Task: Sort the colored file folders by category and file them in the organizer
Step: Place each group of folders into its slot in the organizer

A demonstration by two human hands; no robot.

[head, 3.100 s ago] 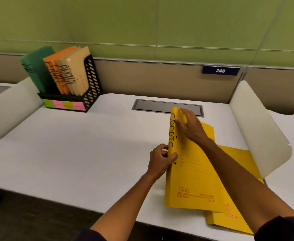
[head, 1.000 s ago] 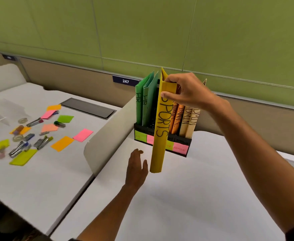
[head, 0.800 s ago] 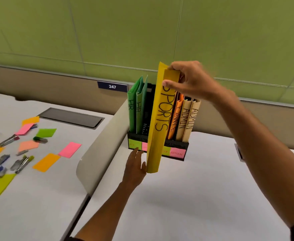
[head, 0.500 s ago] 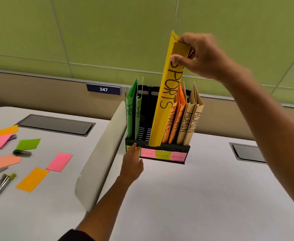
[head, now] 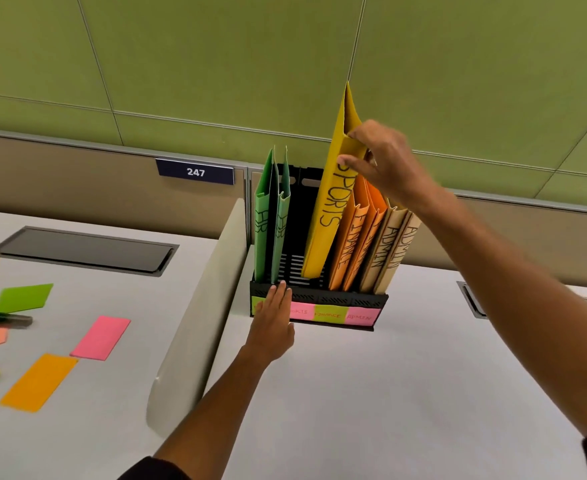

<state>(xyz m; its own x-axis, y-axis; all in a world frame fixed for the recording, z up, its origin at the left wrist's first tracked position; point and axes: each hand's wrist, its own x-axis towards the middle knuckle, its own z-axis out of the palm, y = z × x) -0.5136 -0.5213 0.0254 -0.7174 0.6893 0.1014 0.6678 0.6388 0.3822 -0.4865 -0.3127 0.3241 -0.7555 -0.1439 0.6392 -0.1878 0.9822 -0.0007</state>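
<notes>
A yellow folder (head: 330, 202) is pinched near its top by the right hand (head: 385, 164), its lower end inside the black organizer (head: 337, 299). The organizer's near rim is touched by the flat left hand (head: 273, 323).

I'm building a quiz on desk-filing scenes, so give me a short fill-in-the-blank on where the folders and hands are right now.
1. The right hand pinches the yellow folder marked ____.
2. The left hand rests flat against the front of the black ____.
3. The two folders at the organizer's far left are coloured ____.
4. The orange folders stand between the yellow folder and the tan folders marked ____.

Missing words: SPORTS; organizer; green; ADMIN
</notes>
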